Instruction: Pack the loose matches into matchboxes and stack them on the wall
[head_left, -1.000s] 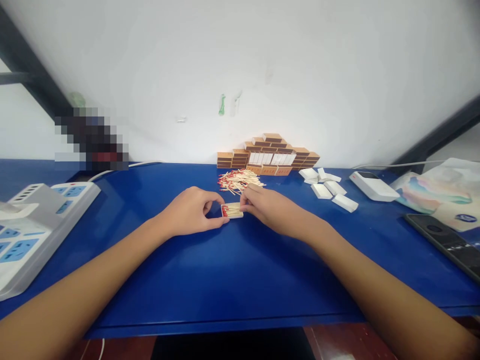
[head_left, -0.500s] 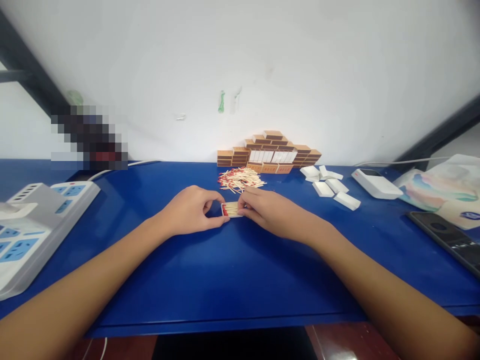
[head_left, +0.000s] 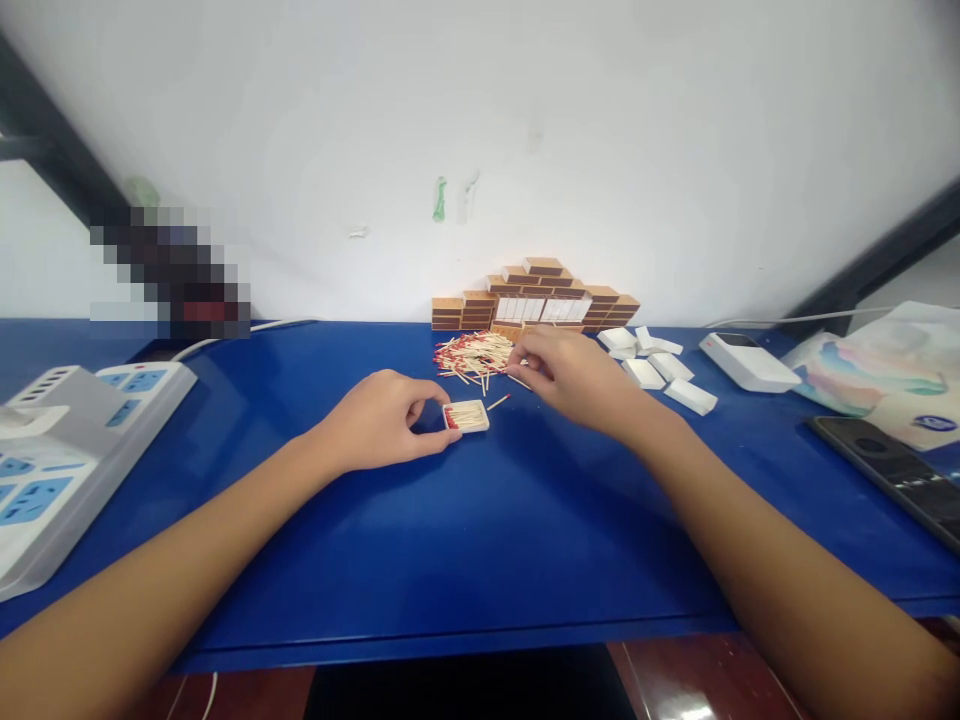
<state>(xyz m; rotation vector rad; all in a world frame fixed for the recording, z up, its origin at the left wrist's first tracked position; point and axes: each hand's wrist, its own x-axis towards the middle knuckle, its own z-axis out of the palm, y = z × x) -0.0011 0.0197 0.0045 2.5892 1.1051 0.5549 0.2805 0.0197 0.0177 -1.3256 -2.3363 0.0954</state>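
My left hand (head_left: 390,420) grips the left end of a small white matchbox tray (head_left: 480,428) between thumb and fingers. Matches with red heads (head_left: 465,415) lie side by side inside it, heads to the left. A single loose match (head_left: 498,402) rests on the table just right of the tray. Behind the tray is a heap of loose matches (head_left: 471,355). My right hand (head_left: 574,375) is at the right edge of this heap, its thumb and fingers bent together; what is between the fingertips I cannot make out.
Stacked brown matchboxes (head_left: 544,285) stand against the wall, with white trays among them. Several white trays (head_left: 690,396) lie to the right, by a white device (head_left: 750,365), a tissue pack (head_left: 870,370) and a phone (head_left: 892,470). A power strip (head_left: 150,410) is at left.
My right hand has left the tray and moved up and right to the match heap. The tray's right end and a loose match beside it now show. My left hand keeps its grip.
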